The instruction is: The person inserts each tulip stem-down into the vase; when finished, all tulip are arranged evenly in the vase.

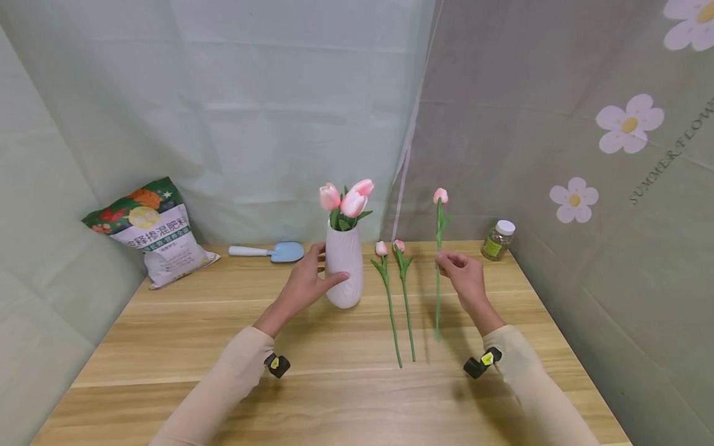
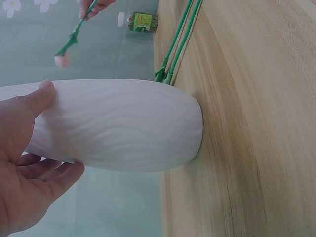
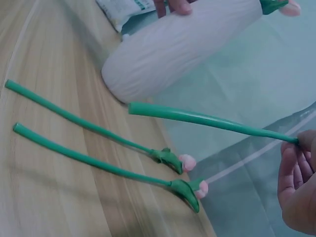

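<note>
Pale sleeves [image 1: 214,384] reach in from the near side. I see the left hand [image 1: 305,277] gripping the white vase [image 1: 344,266], thumb across its near face. To the right, the right hand [image 1: 464,277] pinches one tulip [image 3: 212,120] by its stem, bloom above the fingers, bare end below. Two loose tulips [image 3: 94,162] lie between vase and pinched stem.

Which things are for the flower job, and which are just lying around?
For the job:
white vase, held by the left hand
pink flower, held by the right hand
vase flowers
two flowers lying on the table

Probably just lying about:
bag
little shovel
jar
</note>
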A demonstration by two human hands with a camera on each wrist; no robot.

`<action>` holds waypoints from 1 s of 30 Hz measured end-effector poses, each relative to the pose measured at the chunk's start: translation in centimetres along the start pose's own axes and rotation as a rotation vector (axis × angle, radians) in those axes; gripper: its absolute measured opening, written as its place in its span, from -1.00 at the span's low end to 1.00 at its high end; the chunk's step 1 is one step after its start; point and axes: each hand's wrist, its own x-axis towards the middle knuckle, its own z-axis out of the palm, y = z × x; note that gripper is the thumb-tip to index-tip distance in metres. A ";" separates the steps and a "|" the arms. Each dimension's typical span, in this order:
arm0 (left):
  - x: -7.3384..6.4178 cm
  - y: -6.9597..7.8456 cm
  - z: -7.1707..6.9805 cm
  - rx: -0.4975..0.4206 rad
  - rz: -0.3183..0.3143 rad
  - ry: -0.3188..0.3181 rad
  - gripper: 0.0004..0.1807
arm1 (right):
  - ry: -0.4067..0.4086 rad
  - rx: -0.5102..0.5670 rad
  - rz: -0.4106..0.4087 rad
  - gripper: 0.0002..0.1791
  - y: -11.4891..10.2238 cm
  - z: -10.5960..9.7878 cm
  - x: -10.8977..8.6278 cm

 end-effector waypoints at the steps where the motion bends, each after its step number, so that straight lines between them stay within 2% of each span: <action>1: 0.0 0.0 0.0 0.000 0.003 -0.001 -0.07 | 0.004 0.020 0.001 -0.60 -0.2 0.1 -0.1; 4: -0.1 0.0 0.0 -0.004 0.006 0.000 -0.07 | 0.006 0.065 -0.008 -0.61 -0.6 0.5 -0.3; 11: -0.2 0.2 0.0 -0.006 0.010 0.001 -0.08 | 0.026 0.172 -0.060 -0.79 -1.6 1.1 -0.4; 19: -0.1 0.2 -0.1 0.004 0.007 0.002 -0.08 | 0.018 0.283 -0.110 -0.72 -2.7 1.7 -0.6; 25: -0.1 0.2 -0.1 -0.006 0.005 -0.001 -0.08 | 0.017 0.309 -0.156 -0.94 -3.3 2.0 -0.7; 30: -0.1 0.2 -0.1 -0.008 -0.002 -0.003 -0.07 | 0.018 0.357 -0.211 -0.96 -4.1 2.3 -0.8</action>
